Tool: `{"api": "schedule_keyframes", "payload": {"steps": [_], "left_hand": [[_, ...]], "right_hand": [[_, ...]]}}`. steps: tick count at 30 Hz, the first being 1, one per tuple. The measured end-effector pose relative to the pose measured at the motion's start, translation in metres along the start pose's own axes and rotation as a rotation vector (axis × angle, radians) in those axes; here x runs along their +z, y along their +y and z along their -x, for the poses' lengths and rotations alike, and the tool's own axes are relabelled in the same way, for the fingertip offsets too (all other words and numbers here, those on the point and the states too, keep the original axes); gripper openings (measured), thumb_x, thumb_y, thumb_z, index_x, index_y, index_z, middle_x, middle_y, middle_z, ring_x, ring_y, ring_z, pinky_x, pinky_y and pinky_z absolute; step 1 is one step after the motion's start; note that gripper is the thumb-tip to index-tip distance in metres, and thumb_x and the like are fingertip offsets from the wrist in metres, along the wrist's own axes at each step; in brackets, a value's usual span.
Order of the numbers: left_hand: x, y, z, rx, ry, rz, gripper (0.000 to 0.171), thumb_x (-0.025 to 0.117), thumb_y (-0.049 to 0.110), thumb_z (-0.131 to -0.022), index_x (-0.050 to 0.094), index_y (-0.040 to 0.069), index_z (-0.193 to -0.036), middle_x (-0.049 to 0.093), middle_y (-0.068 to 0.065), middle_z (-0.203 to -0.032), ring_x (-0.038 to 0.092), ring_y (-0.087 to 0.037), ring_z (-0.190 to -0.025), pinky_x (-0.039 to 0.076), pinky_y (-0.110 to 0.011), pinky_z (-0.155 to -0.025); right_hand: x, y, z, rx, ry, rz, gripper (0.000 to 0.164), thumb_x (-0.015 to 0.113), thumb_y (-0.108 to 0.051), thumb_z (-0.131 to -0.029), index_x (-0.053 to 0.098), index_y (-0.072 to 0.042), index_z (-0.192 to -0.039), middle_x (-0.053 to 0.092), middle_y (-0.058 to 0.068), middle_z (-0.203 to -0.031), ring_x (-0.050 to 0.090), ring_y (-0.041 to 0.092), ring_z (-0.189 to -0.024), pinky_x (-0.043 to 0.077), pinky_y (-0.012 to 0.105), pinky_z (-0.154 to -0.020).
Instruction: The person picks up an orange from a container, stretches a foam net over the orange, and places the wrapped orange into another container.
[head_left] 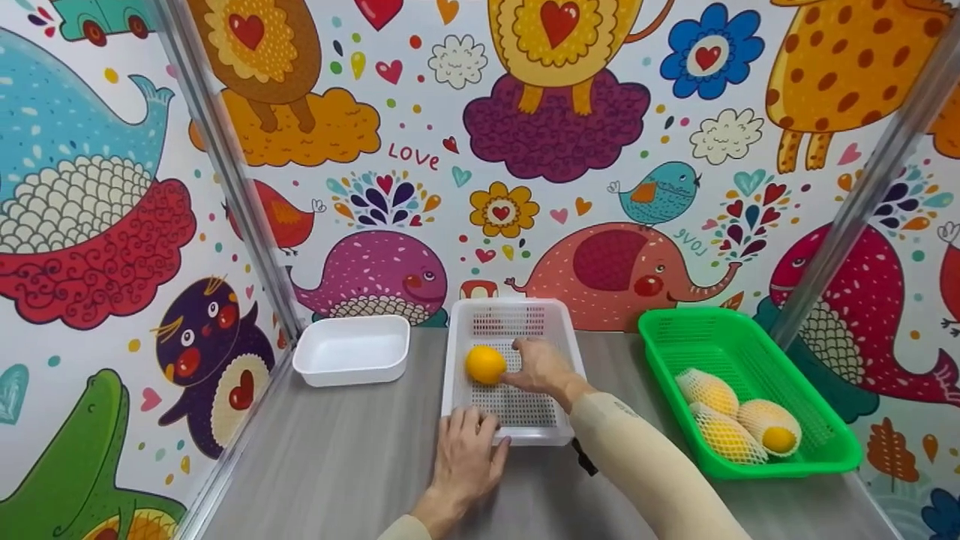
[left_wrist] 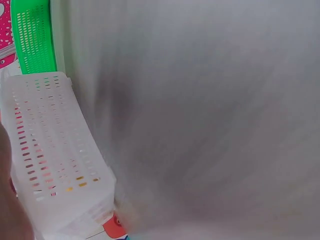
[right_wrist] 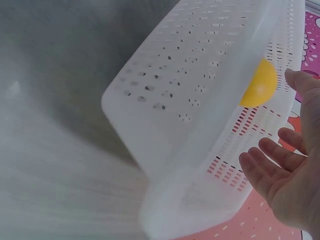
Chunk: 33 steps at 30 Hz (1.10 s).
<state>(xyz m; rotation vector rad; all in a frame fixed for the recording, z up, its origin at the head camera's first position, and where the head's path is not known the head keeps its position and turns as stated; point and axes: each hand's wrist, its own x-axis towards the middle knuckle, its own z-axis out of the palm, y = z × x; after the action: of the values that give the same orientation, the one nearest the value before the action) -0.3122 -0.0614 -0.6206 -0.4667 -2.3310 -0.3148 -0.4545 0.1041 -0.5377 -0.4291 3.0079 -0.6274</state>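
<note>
A bare, round orange (head_left: 486, 365) lies in the white perforated basket (head_left: 454, 352), toward its left side. My right hand (head_left: 541, 366) is over that basket, just to the right of the orange. In the right wrist view, the fingers of this hand (right_wrist: 295, 165) are spread and relaxed, with a visible gap between them and the orange (right_wrist: 262, 86). My left hand (head_left: 466, 456) holds the basket's near rim at the left corner, fingers over the edge and thumb outside. Only a blurred part of that hand (left_wrist: 10, 200) shows in the left wrist view.
To the right stands a green basket (head_left: 814, 405) with three fruits (head_left: 724, 433) in white foam nets. A small white tub (head_left: 352, 375) sits at the back left of the grey table (head_left: 330, 465). Cartoon-printed walls (head_left: 420, 150) enclose the table behind and at the sides.
</note>
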Motion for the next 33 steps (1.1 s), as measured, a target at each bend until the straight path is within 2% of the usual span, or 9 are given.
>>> {"api": "schedule_keyframes", "payload": {"steps": [5,8,15,19,24,27,29,33], "left_hand": [[0.005,-0.001,0.003,0.013,0.044,-0.011,0.027,0.081,0.041,-0.088,0.067,0.021,-0.100,0.055,0.002,-0.097,0.049,-0.021,-0.091,0.035,-0.039,-0.081],[0.008,-0.002,0.005,0.024,0.084,-0.004,0.027,0.082,0.041,-0.088,0.067,0.021,-0.100,0.055,0.002,-0.097,0.049,-0.021,-0.090,0.035,-0.039,-0.080],[0.012,-0.005,0.005,0.034,0.148,0.009,0.026,0.082,0.040,-0.087,0.068,0.022,-0.100,0.056,0.002,-0.097,0.050,-0.021,-0.089,0.034,-0.038,-0.079],[0.013,-0.005,0.004,0.033,0.174,0.010,0.028,0.084,0.039,-0.084,0.068,0.023,-0.100,0.057,0.003,-0.098,0.051,-0.020,-0.090,0.035,-0.038,-0.079],[0.011,-0.002,0.005,0.009,0.142,-0.003,0.026,0.082,0.041,-0.086,0.068,0.023,-0.100,0.055,0.004,-0.098,0.049,-0.019,-0.090,0.034,-0.038,-0.080],[0.011,-0.002,0.005,0.001,0.126,-0.010,0.025,0.079,0.043,-0.089,0.068,0.024,-0.099,0.055,0.004,-0.097,0.049,-0.018,-0.090,0.034,-0.037,-0.080],[0.011,-0.002,0.005,0.007,0.138,-0.007,0.024,0.078,0.044,-0.090,0.068,0.023,-0.098,0.055,0.004,-0.098,0.050,-0.019,-0.090,0.035,-0.037,-0.080],[0.012,-0.007,0.003,0.023,0.179,0.002,0.025,0.078,0.044,-0.089,0.067,0.023,-0.096,0.056,0.003,-0.098,0.051,-0.019,-0.090,0.036,-0.038,-0.080]], "right_hand": [[0.004,-0.004,-0.009,-0.043,-0.042,0.114,0.067,0.085,-0.045,-0.088,0.064,-0.010,-0.142,0.070,0.011,-0.127,0.065,0.027,-0.110,0.052,0.050,-0.107],[0.007,-0.006,-0.015,-0.051,-0.061,0.135,0.068,0.085,-0.044,-0.088,0.063,-0.010,-0.142,0.069,0.011,-0.131,0.065,0.029,-0.114,0.049,0.052,-0.110],[0.012,-0.009,-0.033,0.015,-0.092,-0.001,0.082,0.089,-0.045,-0.083,0.056,-0.012,-0.151,0.064,0.011,-0.143,0.062,0.030,-0.122,0.045,0.056,-0.114],[0.016,-0.011,-0.041,0.070,-0.104,-0.063,0.088,0.091,-0.048,-0.080,0.054,-0.014,-0.153,0.065,0.008,-0.141,0.063,0.028,-0.114,0.046,0.055,-0.113],[0.020,-0.017,-0.044,0.036,-0.109,-0.076,0.079,0.089,-0.045,-0.084,0.057,-0.010,-0.146,0.067,0.009,-0.126,0.061,0.028,-0.105,0.049,0.053,-0.110],[0.018,-0.023,-0.038,0.025,-0.116,-0.119,0.073,0.088,-0.042,-0.085,0.057,-0.009,-0.141,0.066,0.009,-0.118,0.062,0.028,-0.102,0.051,0.054,-0.107],[0.017,-0.027,-0.034,0.027,-0.123,-0.157,0.071,0.088,-0.041,-0.085,0.057,-0.009,-0.141,0.066,0.009,-0.117,0.064,0.029,-0.100,0.052,0.056,-0.106],[0.023,-0.031,-0.037,0.039,-0.146,-0.129,0.075,0.085,-0.042,-0.088,0.052,-0.011,-0.147,0.064,0.008,-0.121,0.064,0.029,-0.102,0.051,0.058,-0.106]]}}
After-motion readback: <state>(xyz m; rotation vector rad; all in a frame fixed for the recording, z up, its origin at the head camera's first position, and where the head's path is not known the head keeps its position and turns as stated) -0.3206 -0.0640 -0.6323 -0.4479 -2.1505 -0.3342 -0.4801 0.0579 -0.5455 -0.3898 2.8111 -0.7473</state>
